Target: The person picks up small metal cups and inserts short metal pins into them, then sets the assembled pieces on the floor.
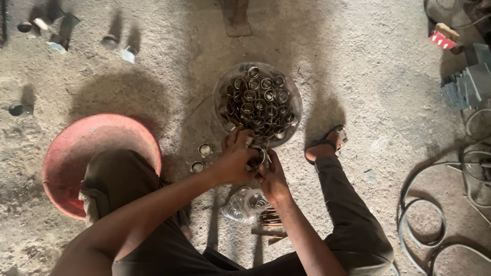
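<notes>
Both hands meet just below the metal bowl [257,102] of rings – left hand [236,158] clenched over a short metal ring [259,156], right hand [272,176] pinching its lower edge – prob. mid-fitting; next calls for a steady, aligned press.

One clear plastic bag [245,204] lies on the floor [358,76] directly below my wrists, between my knees. It is transparent and crumpled, and it holds a heap of thin silvery rings. One small red and white box [443,40] sits at the upper right edge of view, well apart from me; it is roughly rectangular and lies tilted, beside a tan block. I see no labels, signs or screens.
</notes>
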